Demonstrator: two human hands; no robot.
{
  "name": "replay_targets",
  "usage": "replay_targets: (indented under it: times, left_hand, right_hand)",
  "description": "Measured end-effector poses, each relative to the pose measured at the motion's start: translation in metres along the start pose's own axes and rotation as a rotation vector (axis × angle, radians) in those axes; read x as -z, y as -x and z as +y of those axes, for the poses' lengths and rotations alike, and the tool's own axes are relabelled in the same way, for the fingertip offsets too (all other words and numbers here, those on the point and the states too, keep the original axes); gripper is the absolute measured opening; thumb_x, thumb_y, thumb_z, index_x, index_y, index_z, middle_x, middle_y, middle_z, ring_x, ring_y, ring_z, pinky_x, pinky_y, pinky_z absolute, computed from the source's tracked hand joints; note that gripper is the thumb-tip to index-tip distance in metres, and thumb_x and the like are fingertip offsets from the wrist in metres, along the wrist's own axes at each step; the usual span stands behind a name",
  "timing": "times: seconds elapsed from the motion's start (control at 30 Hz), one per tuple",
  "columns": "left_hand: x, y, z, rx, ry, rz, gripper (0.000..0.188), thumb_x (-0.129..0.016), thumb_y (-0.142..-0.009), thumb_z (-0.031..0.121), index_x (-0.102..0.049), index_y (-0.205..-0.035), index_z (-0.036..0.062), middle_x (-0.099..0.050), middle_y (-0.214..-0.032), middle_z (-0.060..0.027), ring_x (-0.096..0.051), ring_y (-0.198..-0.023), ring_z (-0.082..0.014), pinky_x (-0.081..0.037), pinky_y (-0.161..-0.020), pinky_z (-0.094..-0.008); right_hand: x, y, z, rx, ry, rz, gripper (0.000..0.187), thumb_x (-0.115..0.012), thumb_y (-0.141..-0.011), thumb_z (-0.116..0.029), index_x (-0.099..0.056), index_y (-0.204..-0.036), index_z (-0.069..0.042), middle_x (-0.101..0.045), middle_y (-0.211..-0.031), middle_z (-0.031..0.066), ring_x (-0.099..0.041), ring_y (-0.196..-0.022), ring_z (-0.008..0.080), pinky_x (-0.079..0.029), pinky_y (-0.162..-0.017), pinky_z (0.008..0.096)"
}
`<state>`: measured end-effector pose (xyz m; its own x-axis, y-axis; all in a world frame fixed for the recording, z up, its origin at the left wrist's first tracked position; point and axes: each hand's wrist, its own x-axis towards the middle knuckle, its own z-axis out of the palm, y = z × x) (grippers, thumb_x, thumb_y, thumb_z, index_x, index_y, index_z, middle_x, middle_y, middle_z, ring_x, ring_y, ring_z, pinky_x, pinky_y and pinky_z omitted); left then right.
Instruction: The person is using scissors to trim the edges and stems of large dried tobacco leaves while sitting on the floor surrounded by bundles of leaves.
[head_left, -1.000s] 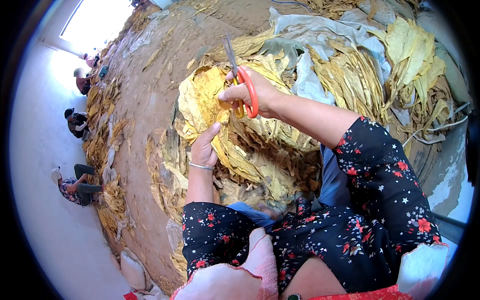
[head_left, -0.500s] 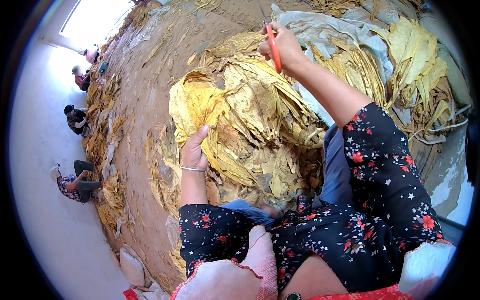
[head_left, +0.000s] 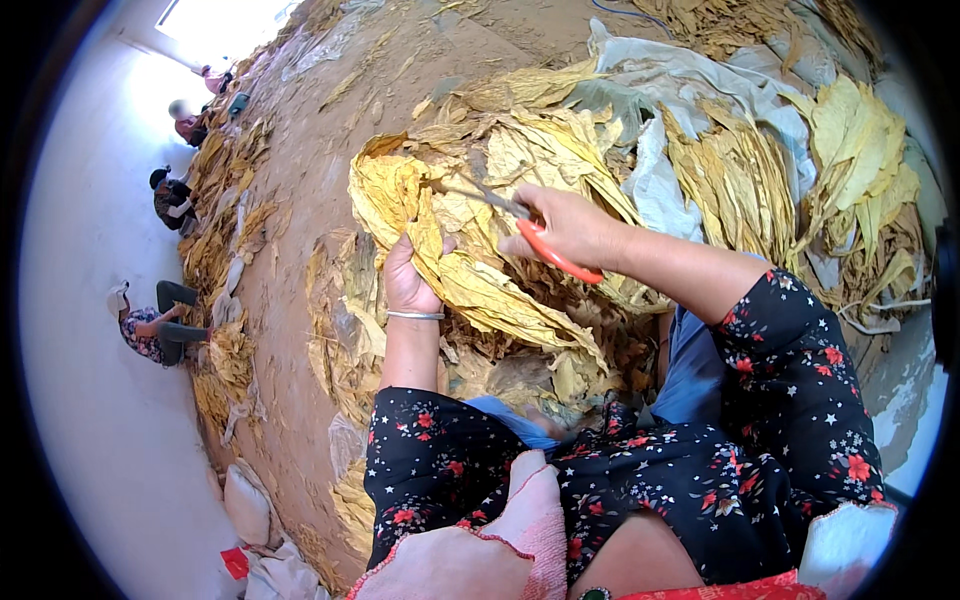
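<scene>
left hand (head_left: 408, 282): fingers clenched around a bunch of yellow dried leaves (head_left: 470, 280)
right hand (head_left: 568, 228): closed through orange-handled scissors (head_left: 535, 232), blades over the bunch
white sacks (head_left: 660, 180): leaf bundles lying on them
floor (head_left: 310, 190): brown dirt, leaf-strewn

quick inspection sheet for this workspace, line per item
surface: brown dirt floor, strewn with leaf scraps
job's things: bundle of dried yellow leaves in front of the person; orange-handled scissors, blades pointing left over the leaves
clutter: more yellow leaf piles at right, pale sacking under them, white sacks at lower left
hands: left hand grips the leaf bundle, bangle on its wrist; right hand shut on the scissors
cables: thin dark cord at the top edge, kind unclear
surroundings: other people sit along a leaf row by the white wall; bright opening at upper left
</scene>
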<state>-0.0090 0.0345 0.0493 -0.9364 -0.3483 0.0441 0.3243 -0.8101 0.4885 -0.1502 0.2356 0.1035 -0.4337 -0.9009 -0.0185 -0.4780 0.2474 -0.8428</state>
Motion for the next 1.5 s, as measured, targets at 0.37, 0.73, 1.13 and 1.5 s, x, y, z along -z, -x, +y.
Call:
replay_targets:
  times: [0.37, 0.73, 1.13, 1.5]
  left_hand:
    - [-0.013, 0.007, -0.010, 0.050, -0.111, 0.120, 0.039, -0.059, -0.089, 0.015, -0.048, -0.123, -0.0014, -0.057, -0.118, -0.0163, -0.058, -0.106, -0.0282, -0.048, -0.093, -0.0414]
    - [-0.032, 0.004, -0.014, 0.020, -0.150, 0.177, 0.044, -0.059, -0.088, 0.013, -0.044, -0.126, -0.0029, -0.056, -0.120, -0.0175, -0.057, -0.108, -0.0285, -0.047, -0.095, -0.0431]
    - [-0.043, -0.001, -0.021, 0.004, -0.167, 0.241, 0.040, -0.057, -0.090, 0.013, -0.045, -0.125, -0.0001, -0.058, -0.117, -0.0157, -0.057, -0.107, -0.0284, -0.045, -0.096, -0.0451]
    - [-0.045, 0.001, -0.022, 0.032, -0.201, 0.199, 0.040, -0.058, -0.089, 0.013, -0.045, -0.124, -0.0016, -0.058, -0.116, -0.0160, -0.059, -0.104, -0.0263, -0.047, -0.094, -0.0411]
  right_hand:
    - [-0.024, -0.016, -0.011, 0.110, -0.046, 0.244, 0.049, -0.075, -0.074, -0.042, -0.057, -0.094, 0.000, -0.056, -0.072, 0.0114, -0.053, -0.066, 0.0204, -0.044, -0.062, 0.0325]
    - [0.000, -0.032, -0.003, 0.036, -0.284, 0.408, 0.043, -0.073, -0.077, -0.040, -0.059, -0.088, 0.000, -0.058, -0.069, 0.0112, -0.052, -0.062, 0.0172, -0.044, -0.061, 0.0315]
    - [-0.017, -0.022, -0.015, -0.016, -0.235, 0.261, 0.040, -0.072, -0.079, -0.037, -0.059, -0.095, -0.002, -0.054, -0.069, 0.0028, -0.048, -0.065, 0.0093, -0.041, -0.060, 0.0243]
    - [-0.031, -0.015, -0.012, 0.165, -0.273, 0.392, 0.042, -0.076, -0.073, -0.030, -0.055, -0.097, -0.003, -0.059, -0.077, 0.0139, -0.058, -0.070, 0.0258, -0.046, -0.063, 0.0343]
